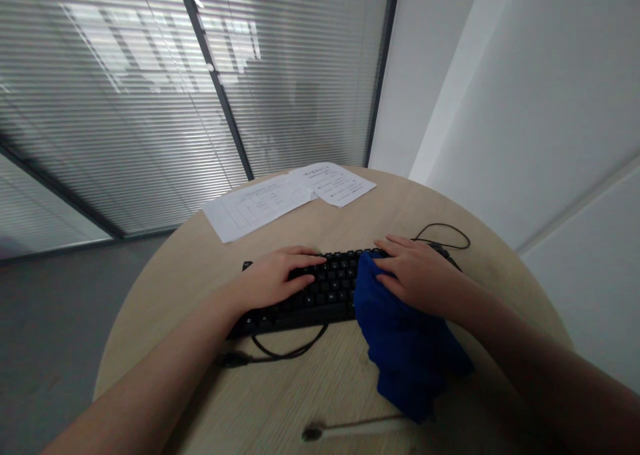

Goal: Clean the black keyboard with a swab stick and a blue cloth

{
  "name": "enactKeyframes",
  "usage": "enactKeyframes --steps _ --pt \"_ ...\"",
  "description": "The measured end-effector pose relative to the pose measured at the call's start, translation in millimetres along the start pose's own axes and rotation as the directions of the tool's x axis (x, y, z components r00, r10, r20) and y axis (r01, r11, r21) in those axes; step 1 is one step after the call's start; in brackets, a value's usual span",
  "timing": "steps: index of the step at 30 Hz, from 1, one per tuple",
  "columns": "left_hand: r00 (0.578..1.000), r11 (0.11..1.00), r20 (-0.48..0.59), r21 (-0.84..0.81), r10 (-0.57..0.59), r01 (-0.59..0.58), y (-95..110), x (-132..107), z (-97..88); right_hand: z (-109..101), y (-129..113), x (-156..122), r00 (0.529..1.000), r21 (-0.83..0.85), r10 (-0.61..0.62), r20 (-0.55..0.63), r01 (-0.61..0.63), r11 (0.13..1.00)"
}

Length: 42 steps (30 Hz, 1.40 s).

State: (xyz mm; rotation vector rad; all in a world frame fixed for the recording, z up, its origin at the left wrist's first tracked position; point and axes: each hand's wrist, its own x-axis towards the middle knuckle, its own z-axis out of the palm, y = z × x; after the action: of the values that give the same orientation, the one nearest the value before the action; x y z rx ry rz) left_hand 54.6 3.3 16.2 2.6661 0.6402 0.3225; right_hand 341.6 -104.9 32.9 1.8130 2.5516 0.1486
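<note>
A black keyboard [320, 301] lies across the round wooden table in front of me. My left hand [277, 275] rests on its left part, fingers stretched out over the keys. Over the right part, my right hand [415, 271] holds a blue cloth [400, 338] against the keys, its fingers spread across the upper edge. From there the cloth hangs past the keyboard's near edge onto the table, covering several keys. What the right palm touches is hidden.
Printed papers [265, 205] lie at the table's far side. A black cable [295, 355] curls below the keyboard, another loop [450, 225] behind it. A thin, pale-handled tool with a dark tip [313, 432] lies near me. Blinds [310, 75] and a white wall [565, 95] stand beyond.
</note>
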Motion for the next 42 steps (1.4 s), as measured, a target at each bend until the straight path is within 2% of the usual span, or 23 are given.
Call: enactKeyframes --steps 5,10,16,22,27,33,38,42 --pt "1.0 1.0 0.001 0.011 -0.005 0.005 -1.3 0.0 0.8 0.0 0.4 0.6 1.0 0.002 -0.002 0.003 0.002 1.0" --pt "1.0 1.0 0.002 0.01 -0.007 0.007 -1.9 -0.6 1.2 -1.1 -0.1 -0.7 0.999 -0.004 0.051 -0.013 -0.051 0.999" --pt "1.0 1.0 0.005 0.015 -0.011 0.011 -0.6 -0.5 0.0 -2.2 1.9 -0.7 1.0 0.029 -0.007 0.027 0.007 1.0" --pt "1.0 1.0 0.014 0.009 -0.016 0.015 -1.0 -1.2 -0.2 -12.0 5.6 -4.6 0.987 -0.022 0.093 0.134 -0.091 0.996" --pt "1.0 1.0 0.004 0.009 0.0 0.0 -2.5 -1.1 0.6 -11.2 0.9 -3.6 0.988 -0.034 0.104 0.117 -0.1 0.994" --pt "1.0 1.0 -0.003 0.021 -0.008 0.008 -0.3 -0.1 -0.4 -10.3 -12.4 0.3 0.983 0.015 0.102 0.154 -0.106 0.994" --pt "1.0 1.0 0.006 0.008 0.003 -0.003 0.3 0.4 -0.7 -15.1 -5.4 -2.1 0.948 -0.034 0.208 0.241 -0.206 0.978" --pt "1.0 1.0 0.004 0.015 -0.004 0.003 -0.9 -0.4 -0.1 -15.7 -3.9 -2.2 0.943 -0.028 0.222 0.247 -0.222 0.975"
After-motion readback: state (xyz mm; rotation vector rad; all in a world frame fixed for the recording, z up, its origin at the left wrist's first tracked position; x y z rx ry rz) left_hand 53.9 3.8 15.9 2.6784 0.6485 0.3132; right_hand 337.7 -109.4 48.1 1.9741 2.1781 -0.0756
